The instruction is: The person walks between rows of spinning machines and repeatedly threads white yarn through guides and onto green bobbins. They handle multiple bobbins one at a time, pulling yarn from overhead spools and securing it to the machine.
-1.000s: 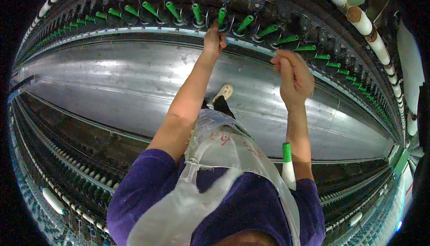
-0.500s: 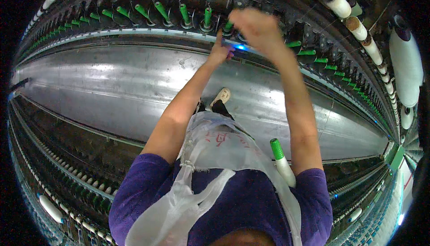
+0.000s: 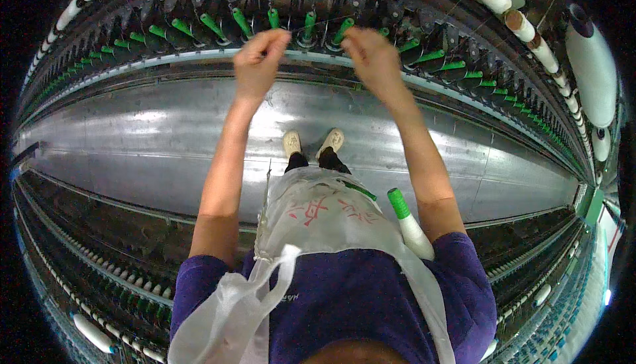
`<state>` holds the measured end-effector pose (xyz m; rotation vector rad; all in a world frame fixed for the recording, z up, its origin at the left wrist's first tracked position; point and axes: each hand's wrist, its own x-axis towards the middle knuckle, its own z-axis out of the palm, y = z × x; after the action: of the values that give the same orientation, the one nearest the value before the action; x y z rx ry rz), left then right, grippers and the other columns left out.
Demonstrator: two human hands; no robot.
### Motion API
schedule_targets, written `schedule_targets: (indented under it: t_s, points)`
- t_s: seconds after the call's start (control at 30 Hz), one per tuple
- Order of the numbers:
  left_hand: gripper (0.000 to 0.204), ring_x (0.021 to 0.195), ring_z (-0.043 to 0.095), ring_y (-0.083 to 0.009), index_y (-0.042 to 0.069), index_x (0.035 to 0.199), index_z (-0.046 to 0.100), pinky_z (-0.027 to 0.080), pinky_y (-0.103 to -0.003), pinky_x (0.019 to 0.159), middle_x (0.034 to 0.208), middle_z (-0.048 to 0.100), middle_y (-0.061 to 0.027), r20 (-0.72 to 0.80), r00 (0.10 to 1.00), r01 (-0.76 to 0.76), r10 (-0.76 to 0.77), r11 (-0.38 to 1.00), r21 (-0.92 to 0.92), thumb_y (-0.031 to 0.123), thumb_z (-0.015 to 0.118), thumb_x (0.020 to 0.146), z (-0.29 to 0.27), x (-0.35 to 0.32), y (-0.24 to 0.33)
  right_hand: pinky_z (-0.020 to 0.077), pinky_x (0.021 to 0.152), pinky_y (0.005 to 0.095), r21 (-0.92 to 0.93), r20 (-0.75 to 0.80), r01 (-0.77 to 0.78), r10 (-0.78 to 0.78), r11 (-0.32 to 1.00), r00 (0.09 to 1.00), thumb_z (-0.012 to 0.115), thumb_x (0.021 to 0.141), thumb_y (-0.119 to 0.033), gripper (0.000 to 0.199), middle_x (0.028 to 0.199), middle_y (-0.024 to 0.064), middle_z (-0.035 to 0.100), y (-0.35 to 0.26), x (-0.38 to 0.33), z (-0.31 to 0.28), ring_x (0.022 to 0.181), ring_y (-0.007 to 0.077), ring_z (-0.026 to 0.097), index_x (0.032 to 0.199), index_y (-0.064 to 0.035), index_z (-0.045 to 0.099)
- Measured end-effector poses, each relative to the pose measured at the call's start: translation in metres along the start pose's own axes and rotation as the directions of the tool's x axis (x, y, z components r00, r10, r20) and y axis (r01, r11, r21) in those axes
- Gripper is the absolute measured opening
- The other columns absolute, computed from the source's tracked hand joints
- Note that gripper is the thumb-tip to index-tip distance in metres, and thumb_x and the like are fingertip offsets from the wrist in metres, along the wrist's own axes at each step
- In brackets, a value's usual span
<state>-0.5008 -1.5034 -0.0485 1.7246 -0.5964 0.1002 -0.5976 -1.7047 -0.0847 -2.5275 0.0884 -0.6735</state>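
Grey floor (image 3: pixel 165 145) runs between machine rows. White yarn packages (image 3: pixel 530 39) sit upper right. A green-tipped bobbin (image 3: pixel 407 218) protrudes from a translucent apron (image 3: pixel 318 218).

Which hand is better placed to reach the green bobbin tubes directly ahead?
Left, probably: the left hand is pinched just below the green bobbin tubes; the right hand looks blurred.

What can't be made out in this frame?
- Head view: whatever the left hand pinches is too fine to see.
- Right hand: motion-blurred, fingers and grip unclear.
- White bobbin with green tip: its lower end is hidden behind the translucent apron.
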Motion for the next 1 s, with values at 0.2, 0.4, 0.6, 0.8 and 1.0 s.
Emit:
schedule_targets:
  t_s: [0.2, 0.4, 0.6, 0.8, 1.0]
  points:
    - [0.013, 0.065, 0.053, -0.0058, 0.0, 0.092, 0.065, 0.043, -0.02, 0.059, 0.075, 0.062, -0.0015, -0.273, 0.94, -0.234, 0.205, 0.969, -0.077, 0.009, 0.063, 0.082, -0.038, 0.066, 0.028, 0.0479, 0.068, 0.0266, 0.24, 0.466, -0.214, 0.081, 0.947, 0.881, 0.058, 0.085, -0.015, 0.021, 0.093, 0.0077, 0.063, -0.063, 0.067, -0.037, 0.08, 0.0173, 0.059, 0.103, -0.005, 0.06]
    - [0.014, 0.061, 0.051, -0.0054, 0.004, 0.089, 0.066, 0.042, -0.02, 0.056, 0.071, 0.061, 0.0011, 0.171, 0.917, 0.396, -0.36, 0.868, -0.3, 0.016, 0.063, 0.083, 0.013, 0.034, -0.012, 0.0434, 0.062, 0.0222, 0.912, 0.158, -0.236, 0.245, 0.334, 0.957, 0.052, 0.088, -0.009, 0.014, 0.082, 0.0068, 0.062, -0.075, 0.054, -0.078, 0.066, 0.0105, 0.052, 0.093, -0.0011, 0.062]
    - [0.014, 0.061, 0.05, -0.0063, 0.002, 0.09, 0.065, 0.041, -0.021, 0.057, 0.071, 0.059, 0.0, 0.44, 0.787, 0.587, -0.433, 0.745, -0.317, 0.013, 0.062, 0.082, 0.05, -0.049, -0.036, 0.0437, 0.06, 0.0233, 0.832, 0.058, -0.333, 0.528, 0.443, 0.847, 0.056, 0.085, -0.009, 0.013, 0.082, 0.0098, 0.062, -0.066, 0.087, -0.067, 0.068, 0.0113, 0.053, 0.09, 0.0014, 0.062]
    - [0.016, 0.059, 0.048, -0.0059, 0.0, 0.09, 0.064, 0.039, -0.02, 0.055, 0.068, 0.057, -0.0008, 0.46, 0.747, 0.627, -0.481, 0.739, -0.247, 0.013, 0.061, 0.082, 0.022, -0.065, -0.024, 0.0404, 0.06, 0.0267, 0.851, -0.044, -0.386, 0.781, 0.356, 0.623, 0.061, 0.081, -0.008, 0.008, 0.082, 0.0026, 0.065, -0.027, 0.117, -0.039, 0.072, 0.0112, 0.052, 0.086, -0.0061, 0.068]
    - [0.017, 0.058, 0.048, -0.0062, -0.001, 0.091, 0.064, 0.038, -0.02, 0.054, 0.068, 0.057, -0.001, 0.455, 0.764, 0.598, -0.458, 0.767, -0.231, 0.014, 0.06, 0.084, 0.004, -0.084, -0.026, 0.0414, 0.071, 0.032, 0.921, -0.062, -0.288, 0.827, 0.264, 0.559, 0.053, 0.08, 0.0, 0.012, 0.094, 0.0086, 0.059, -0.018, 0.148, -0.025, 0.084, 0.0191, 0.051, 0.086, 0.002, 0.064]
